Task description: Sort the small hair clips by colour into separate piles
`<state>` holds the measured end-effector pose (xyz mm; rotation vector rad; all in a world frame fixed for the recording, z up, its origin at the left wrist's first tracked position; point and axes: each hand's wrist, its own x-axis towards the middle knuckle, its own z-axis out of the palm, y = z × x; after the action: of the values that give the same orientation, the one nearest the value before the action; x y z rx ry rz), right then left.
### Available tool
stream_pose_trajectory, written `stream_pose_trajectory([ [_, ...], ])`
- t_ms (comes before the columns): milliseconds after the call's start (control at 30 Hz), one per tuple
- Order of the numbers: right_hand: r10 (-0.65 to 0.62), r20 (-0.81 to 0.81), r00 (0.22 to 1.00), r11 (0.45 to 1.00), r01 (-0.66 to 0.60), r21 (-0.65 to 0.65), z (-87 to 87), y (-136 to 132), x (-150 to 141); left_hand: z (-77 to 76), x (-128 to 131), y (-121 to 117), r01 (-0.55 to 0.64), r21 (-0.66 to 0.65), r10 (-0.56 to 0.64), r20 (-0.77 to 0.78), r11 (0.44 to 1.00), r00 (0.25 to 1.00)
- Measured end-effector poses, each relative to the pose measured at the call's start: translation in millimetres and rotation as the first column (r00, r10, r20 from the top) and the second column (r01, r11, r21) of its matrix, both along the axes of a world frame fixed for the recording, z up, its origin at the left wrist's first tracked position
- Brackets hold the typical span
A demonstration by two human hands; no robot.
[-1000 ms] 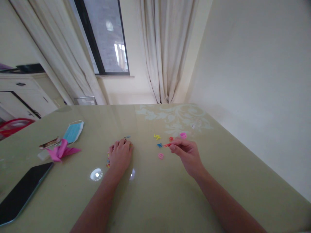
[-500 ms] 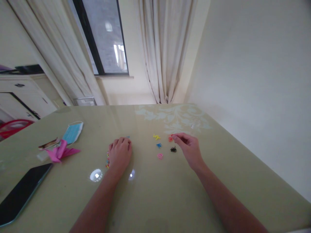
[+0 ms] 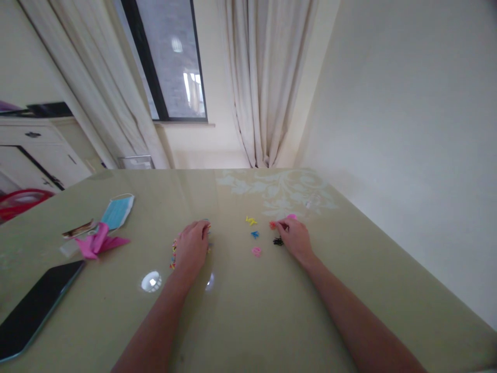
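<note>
My left hand [image 3: 190, 243] rests on the table with its fingers curled together, over a pile of tiny mixed-colour pieces [image 3: 173, 254] that look like small rubber bands. The hand hides most of this pile, and whatever is between its fingertips. My right hand [image 3: 295, 237] is pinched at the small red heap [image 3: 272, 225]; anything in the pinch is too small to make out. Just below its fingers lies a black heap [image 3: 278, 241]. To the left are yellow [image 3: 251, 220], blue [image 3: 254, 234] and pink [image 3: 257, 252] heaps. A magenta heap [image 3: 292, 216] shows partly behind the right hand.
At the left of the glossy table [image 3: 240, 316] lie a dark tablet or phone [image 3: 37, 308], a pink folded paper shape [image 3: 99, 242], a blue face mask [image 3: 118, 212] and a narrow brown-and-white packet [image 3: 78, 229]. A wall [image 3: 407, 129] borders the right side.
My right hand has moved slightly down and left, its fingertips now lower at the red heap, and the magenta heap has come into view behind it. My left hand's fingers have drawn closer together.
</note>
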<state>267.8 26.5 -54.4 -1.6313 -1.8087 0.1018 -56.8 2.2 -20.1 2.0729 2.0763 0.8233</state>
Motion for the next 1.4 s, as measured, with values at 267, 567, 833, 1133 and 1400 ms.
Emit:
stream_pose_trajectory([
  [267, -0.005, -0.058, 0.998, 1.000, 0.006, 0.026, 7.6, -4.3, -1.8, 1.4, -0.3, -0.7, -0.029, -0.030, 0.030, 0.035, 0.999, 0.999],
  [567, 0.270, -0.227, 0.936, 0.961, -0.246, 0.127, 31.0, -37.2, -38.0, 8.5, 6.8, -1.5, 0.122, 0.108, -0.159, 0.477, 0.987, 0.864],
  [833, 0.411, -0.331, 0.850, 0.912, -0.382, 0.150, 40.2, -62.8, -64.5, 14.0, 53.3, -25.6, 0.515, 0.057, -0.376, 0.752, 0.856, 0.541],
  [1133, 0.404, -0.404, 0.820, 0.915, -0.361, 0.183, 48.2, -63.5, -59.0, 10.1, 47.7, -22.2, 0.473, 0.040, -0.386, 0.642, 0.880, 0.663],
  [1400, 0.412, -0.534, 0.738, 0.902, -0.248, 0.353, 66.3, -63.6, -41.7, 6.5, 14.7, -19.8, 0.097, -0.100, -0.126, -0.337, 0.990, 0.933],
])
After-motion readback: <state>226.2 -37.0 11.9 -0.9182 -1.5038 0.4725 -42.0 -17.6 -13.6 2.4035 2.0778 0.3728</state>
